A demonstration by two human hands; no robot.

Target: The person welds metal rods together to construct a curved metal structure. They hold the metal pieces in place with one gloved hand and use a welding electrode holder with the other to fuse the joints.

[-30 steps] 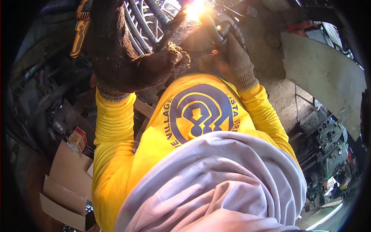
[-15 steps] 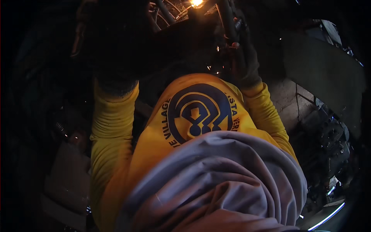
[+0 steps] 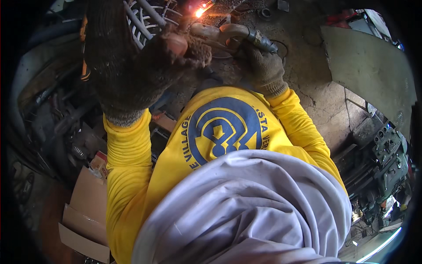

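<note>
At the far middle of the scene, above the floor [image 3: 312, 90]: a bent metal tube [image 3: 237, 29], apparently held in the knit-gloved right hand [image 3: 263, 68], with the grip narrowed around it near the dark band [image 3: 262, 41] at its right end. Running leftward from there to close beside a small glowing spot [image 3: 202, 9]. Raised at the far left: the left hand [image 3: 125, 66], dark-gloved and turned so as to hide the inner side; cannot tell whether closed on anything. Just beyond, partly covered: a grey frame of curved bars [image 3: 147, 20].

By its look, likely stiff and fairly heavy for its size, not fragile, but round and smooth enough to roll in a loose grip. Best taken at or behind the band, well apart from the glow, being probably hot toward the left end. Nearer on the left: an open cardboard box [image 3: 85, 231]. On the right: a flat metal sheet [image 3: 369, 70] and, nearer, a green machine [image 3: 387, 163].
</note>
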